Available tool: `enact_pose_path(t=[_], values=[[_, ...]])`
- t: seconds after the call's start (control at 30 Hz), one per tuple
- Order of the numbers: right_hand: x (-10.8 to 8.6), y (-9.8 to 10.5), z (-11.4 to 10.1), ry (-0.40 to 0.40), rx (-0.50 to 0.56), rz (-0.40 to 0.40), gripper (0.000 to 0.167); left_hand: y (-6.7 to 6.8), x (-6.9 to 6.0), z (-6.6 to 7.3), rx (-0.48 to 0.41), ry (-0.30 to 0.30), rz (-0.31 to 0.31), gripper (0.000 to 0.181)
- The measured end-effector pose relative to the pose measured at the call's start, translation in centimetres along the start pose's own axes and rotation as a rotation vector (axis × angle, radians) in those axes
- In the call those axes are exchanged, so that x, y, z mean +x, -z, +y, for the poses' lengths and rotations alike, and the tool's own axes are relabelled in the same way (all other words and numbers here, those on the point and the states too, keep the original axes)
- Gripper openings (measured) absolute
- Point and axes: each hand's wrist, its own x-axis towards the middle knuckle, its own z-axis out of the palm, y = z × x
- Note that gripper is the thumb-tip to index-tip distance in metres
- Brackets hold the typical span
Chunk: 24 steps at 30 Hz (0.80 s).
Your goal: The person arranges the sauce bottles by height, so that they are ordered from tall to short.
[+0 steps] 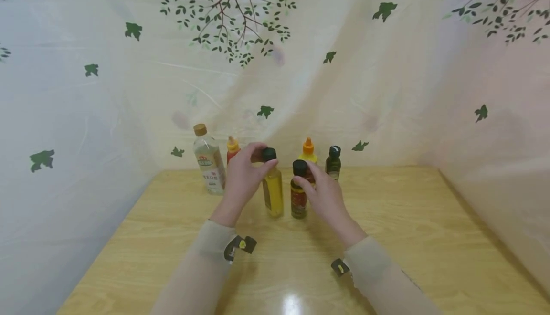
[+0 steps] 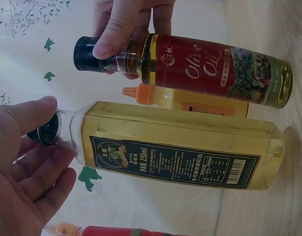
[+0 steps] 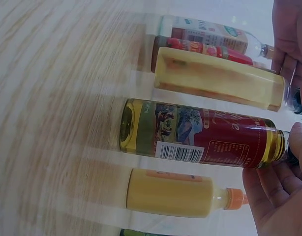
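Observation:
My left hand (image 1: pixel 245 174) pinches a tall, clear bottle of yellow oil (image 1: pixel 273 193) by its black cap and neck, thumb on the near side. In the left wrist view this oil bottle (image 2: pixel 180 147) shows a dark label marked 250ml. Just to its right, my right hand (image 1: pixel 325 193) grips the neck of an olive oil bottle (image 1: pixel 298 200) with a black cap. Its red label reads "Olive Oil" in the left wrist view, and the right wrist view shows the olive oil bottle's (image 3: pixel 229 135) barcode. Both bottles are upright, side by side and slightly apart.
Behind the hands stand a large clear bottle (image 1: pixel 209 167) with a brown cap, a red squeeze bottle (image 1: pixel 232 148), a yellow squeeze bottle (image 1: pixel 308 149) and a small dark green bottle (image 1: pixel 333 162). The wooden table (image 1: pixel 408 219) meets a leaf-patterned curtain (image 1: pixel 408 90) at the back.

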Motion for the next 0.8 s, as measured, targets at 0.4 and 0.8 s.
enact_pose_path(t=[0.4, 0.8], values=[[0.4, -0.1, -0.1, -0.008, -0.012, -0.009, 0.041, -0.6, 1.3, -1.1, 0.086, 0.100, 0.084, 0.042], [0.1, 0.1, 0.1, -0.006, 0.006, -0.004, 0.037, -1.7, 1.9, -1.8, 0.209, 0.141, 0.174, 0.046]])
